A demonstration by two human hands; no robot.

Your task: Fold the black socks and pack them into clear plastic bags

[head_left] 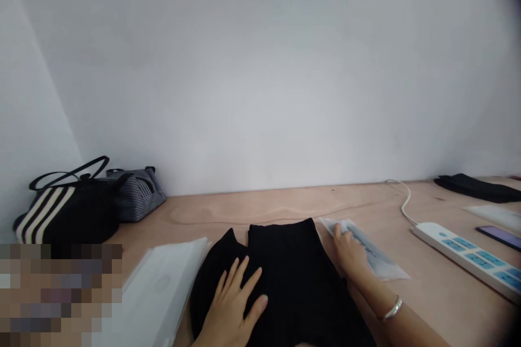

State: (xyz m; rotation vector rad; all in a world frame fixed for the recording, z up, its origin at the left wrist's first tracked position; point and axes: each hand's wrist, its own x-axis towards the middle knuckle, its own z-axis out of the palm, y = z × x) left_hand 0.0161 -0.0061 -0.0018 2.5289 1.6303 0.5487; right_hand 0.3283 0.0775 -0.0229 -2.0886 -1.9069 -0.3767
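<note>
While the pale wall [260, 65] fills most of the view, a wooden table [285, 206] runs along its foot from left to right. On the near part of the table, at the middle, lies a black garment [301, 276], spread flat, with a smaller dark flap sticking out on its left side. Just left of it sits a stack of clear plastic sleeves [163, 287], touching or nearly touching the cloth (the edge is hard to read). Farther left, against the wall, stand a black bag with cream stripes [69, 211] and a grey striped pouch [136, 192], side by side. On the right a white power strip [468, 252] lies slantwise, its cable [405, 200] curling back toward the wall. Beyond it, at the far right, lies a folded black cloth [476, 187].

A thin plastic packet [374, 255] lies flat just beside the garment's right edge. The left hand [234, 303] rests palm down on the garment's left part, fingers spread and straight, gripping nothing. The right hand [350, 255] reaches forward, its forearm crossing the garment's right side; it lies palm down, fingers loosely extended onto the near end of the packet, not closed around it. A dark phone [500, 237] lies past the power strip, and a silver bracelet [393, 309] circles the right wrist.
</note>
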